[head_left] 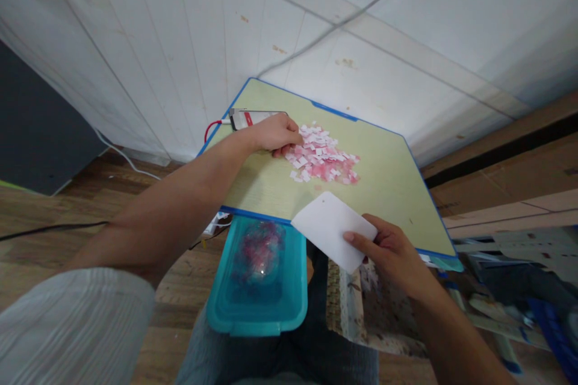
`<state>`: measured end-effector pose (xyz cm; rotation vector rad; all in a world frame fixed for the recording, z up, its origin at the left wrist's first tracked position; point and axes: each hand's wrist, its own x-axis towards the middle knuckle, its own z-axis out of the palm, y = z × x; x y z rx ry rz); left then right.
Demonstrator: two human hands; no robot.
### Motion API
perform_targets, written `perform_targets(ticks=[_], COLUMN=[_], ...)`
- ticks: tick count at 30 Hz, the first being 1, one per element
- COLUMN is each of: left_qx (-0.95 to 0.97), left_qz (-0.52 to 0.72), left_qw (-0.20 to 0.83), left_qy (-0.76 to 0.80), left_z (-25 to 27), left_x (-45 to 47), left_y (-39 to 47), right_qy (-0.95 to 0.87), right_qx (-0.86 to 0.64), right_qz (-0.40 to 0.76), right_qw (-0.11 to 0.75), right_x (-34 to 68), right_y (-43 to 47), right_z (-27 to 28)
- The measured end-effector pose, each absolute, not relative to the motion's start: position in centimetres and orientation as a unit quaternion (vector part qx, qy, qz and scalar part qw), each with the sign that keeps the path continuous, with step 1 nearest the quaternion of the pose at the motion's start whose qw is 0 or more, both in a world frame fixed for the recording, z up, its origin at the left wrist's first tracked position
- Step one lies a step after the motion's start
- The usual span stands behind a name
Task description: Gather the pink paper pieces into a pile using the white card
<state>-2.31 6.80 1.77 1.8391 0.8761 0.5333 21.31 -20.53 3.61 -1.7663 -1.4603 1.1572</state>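
My left hand (pixel 279 132) reaches over the table and is closed, its fingertips pinched at the left edge of a heap of small white and pink paper pieces (pixel 323 156). What those fingers hold, if anything, is too small to make out. Between thumb and fingers, my right hand (pixel 386 246) grips a white card (pixel 332 228) with a small hole near its upper corner. The card is tilted over the table's front edge, nearer to me than the heap. Just behind my left hand lies a phone (pixel 257 117) with a red cable plugged in.
The heap lies on a yellow-green folding table (pixel 379 192) with a blue rim, set against a white panelled wall (pixel 289 30). On my lap, a teal plastic bin (pixel 257 313) holds a clear bag with pink contents (pixel 262 249). Cardboard (pixel 510 186) stands at the right.
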Motion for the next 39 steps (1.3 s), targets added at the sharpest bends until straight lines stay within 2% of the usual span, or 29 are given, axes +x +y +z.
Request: perform_targets(ticks=[6, 12, 17, 23, 27, 31, 36, 39], left_qx=[0.759, 0.760, 0.759, 0.758, 0.756, 0.754, 0.753, 0.752], left_qz=[0.219, 0.222, 0.218, 0.223, 0.222, 0.222, 0.225, 0.226], left_qw=[0.495, 0.495, 0.496, 0.495, 0.498, 0.503, 0.504, 0.505], left_qy=[0.362, 0.358, 0.360, 0.362, 0.362, 0.359, 0.359, 0.358], left_z=[1.8, 1.6, 1.5, 1.8, 1.8, 1.7, 1.6, 1.6], left_x=[-2.3, -2.3, -2.3, -2.4, -2.4, -2.4, -2.4, -2.4], left_y=[6.8, 6.9, 7.1, 6.8, 6.7, 6.8, 6.9, 6.9], right_qy=[-0.550, -0.570, -0.575, -0.588, -0.591, -0.589, -0.557, -0.551], right_qx=[-0.679, -0.634, -0.635, -0.604, -0.628, -0.634, -0.699, -0.722], right_qz=[0.384, 0.454, 0.414, 0.478, 0.421, 0.423, 0.278, 0.263], right_qw=[0.298, 0.256, 0.306, 0.246, 0.282, 0.269, 0.354, 0.325], right_x=[20.3, 18.4, 18.6, 19.0, 19.6, 21.1, 24.3, 24.9], right_y=[-20.0, -19.5, -17.8, -17.0, -16.9, -17.1, -16.9, -17.1], right_z=[3.7, 4.0, 4.6, 5.3, 5.6, 5.8, 4.8, 4.2])
